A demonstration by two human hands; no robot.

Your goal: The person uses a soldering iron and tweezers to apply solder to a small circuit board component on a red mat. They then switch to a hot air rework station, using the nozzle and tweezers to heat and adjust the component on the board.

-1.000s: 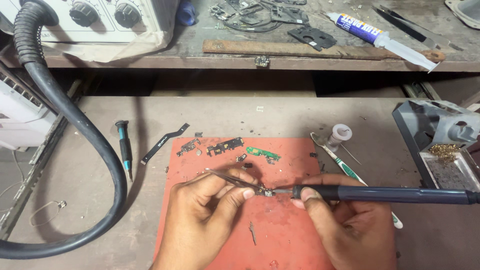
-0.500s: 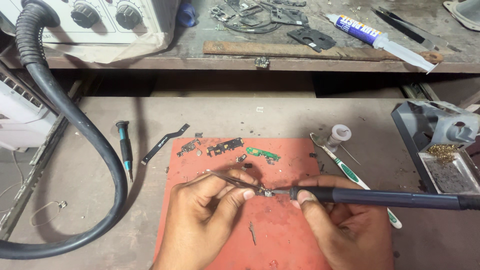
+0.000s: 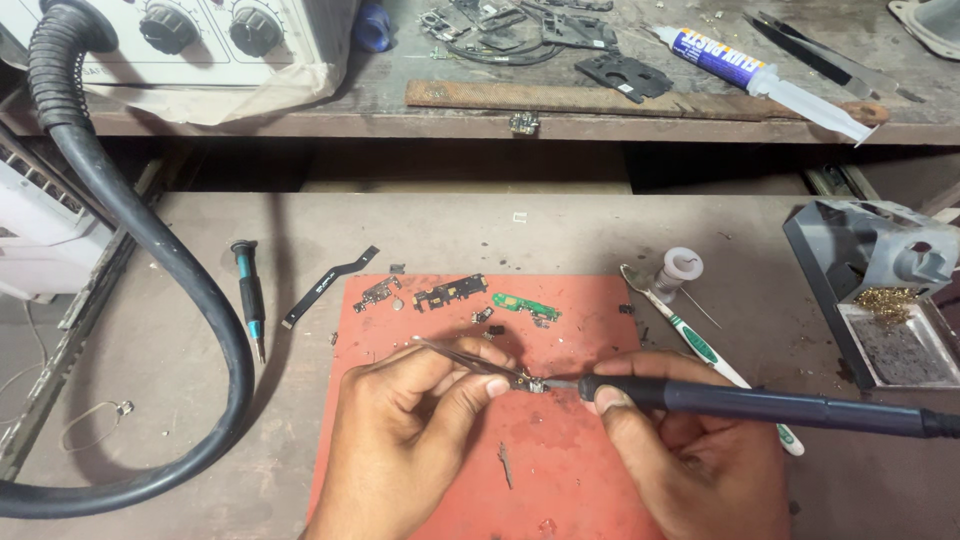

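Your right hand [image 3: 690, 455] is closed around the dark soldering iron [image 3: 760, 405], whose long axis runs nearly level, handle off to the right and tip pointing left at a small metal part [image 3: 535, 384] over the red mat [image 3: 570, 480]. Your left hand [image 3: 410, 430] pinches tweezers [image 3: 470, 358], angled down to the right, and they seem to grip that part, though it is too small to be sure. A toothbrush [image 3: 700, 345] lies just beyond the iron.
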